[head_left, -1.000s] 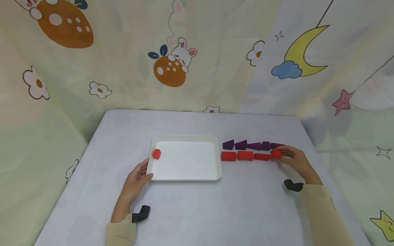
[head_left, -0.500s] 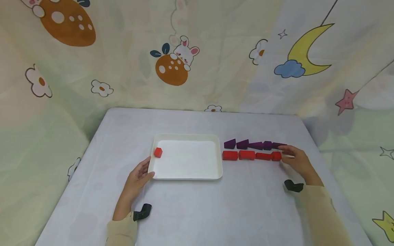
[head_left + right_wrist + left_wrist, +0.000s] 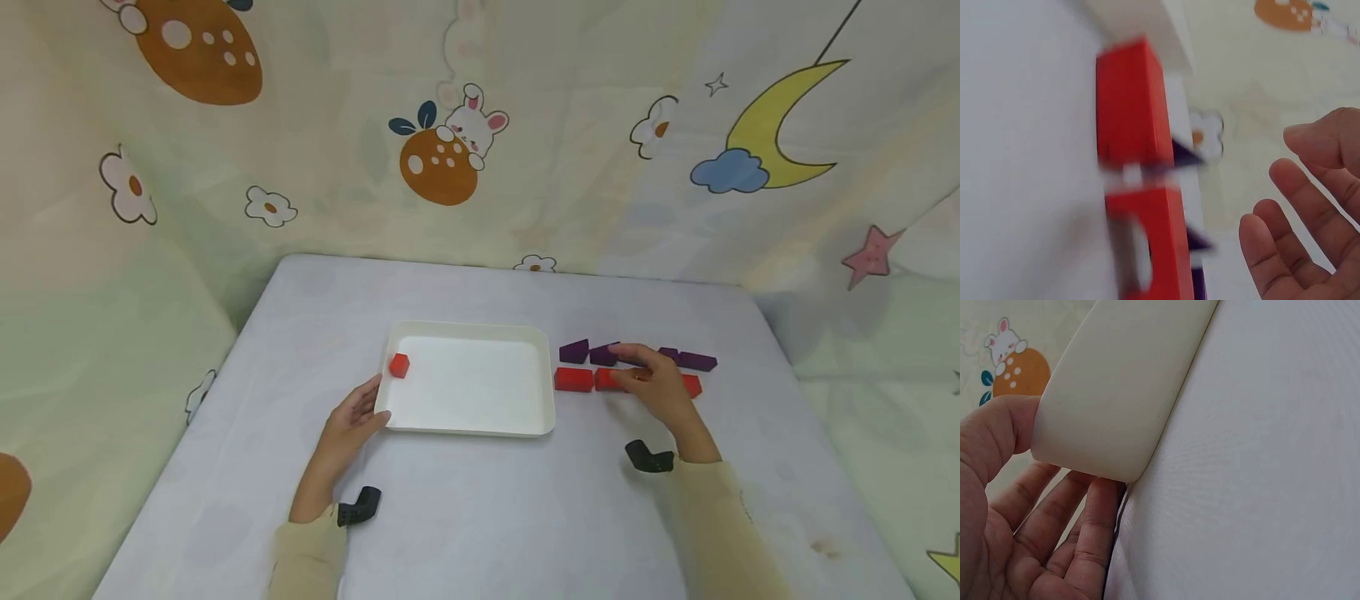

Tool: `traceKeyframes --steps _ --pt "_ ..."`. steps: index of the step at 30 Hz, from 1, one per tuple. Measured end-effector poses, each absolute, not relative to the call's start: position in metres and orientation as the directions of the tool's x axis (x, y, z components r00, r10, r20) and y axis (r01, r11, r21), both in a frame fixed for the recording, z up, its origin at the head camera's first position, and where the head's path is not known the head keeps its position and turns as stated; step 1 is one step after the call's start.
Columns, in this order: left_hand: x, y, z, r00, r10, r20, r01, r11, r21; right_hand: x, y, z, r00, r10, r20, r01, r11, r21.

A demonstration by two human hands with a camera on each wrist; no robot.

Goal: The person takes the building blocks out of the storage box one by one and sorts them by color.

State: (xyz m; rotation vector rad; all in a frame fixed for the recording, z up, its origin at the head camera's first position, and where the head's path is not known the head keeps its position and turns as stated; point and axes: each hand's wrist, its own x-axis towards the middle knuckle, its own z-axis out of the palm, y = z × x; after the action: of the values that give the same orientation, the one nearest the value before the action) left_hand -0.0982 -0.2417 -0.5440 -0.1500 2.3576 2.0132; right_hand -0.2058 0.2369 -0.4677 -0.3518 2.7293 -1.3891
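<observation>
My left hand (image 3: 347, 433) holds the near left corner of a white tray (image 3: 472, 432), thumb at the rim and fingers by the side wall. In the left wrist view, the fingertips meet the lower edge of the tray (image 3: 1110, 381). One small red block (image 3: 399, 365) lies inside at the left. My right hand (image 3: 660, 392) hovers over a row of red blocks (image 3: 574, 380), fingers apart and holding nothing. It hides part of that row and of the purple row behind. The right wrist view shows an arched red block (image 3: 1172, 231) beside the hand.
Purple blocks (image 3: 574, 352), some wedge-shaped, line up behind the red ones, right of the tray. A white cloth covers the table (image 3: 495, 517). A printed curtain (image 3: 570, 150) hangs behind and at the sides.
My right hand has let the red block at the row's right end rest and moved left over the middle of the rows. My left hand stays at the tray. The head view has shifted slightly.
</observation>
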Motion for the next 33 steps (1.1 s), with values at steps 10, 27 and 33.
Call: traceKeyframes --steps 10,27,33 --pt "-0.098 -0.243 -0.543 -0.994 -0.06 -0.089 -0.097 0.144 0.985 -0.212 0.13 -0.48 -0.939 -0.325 0.109 -0.24 0.397 -0.886" --pt "-0.1 -0.242 -0.542 -0.992 -0.064 -0.109 -0.118 0.154 0.981 -0.208 0.014 -0.505 -0.919 -0.39 0.062 -0.178 0.268 -0.947" --pt "-0.099 -0.242 -0.542 -0.992 -0.067 -0.104 -0.113 0.15 0.982 -0.209 -0.009 -0.516 -0.91 -0.412 0.039 -0.169 0.283 -0.944"
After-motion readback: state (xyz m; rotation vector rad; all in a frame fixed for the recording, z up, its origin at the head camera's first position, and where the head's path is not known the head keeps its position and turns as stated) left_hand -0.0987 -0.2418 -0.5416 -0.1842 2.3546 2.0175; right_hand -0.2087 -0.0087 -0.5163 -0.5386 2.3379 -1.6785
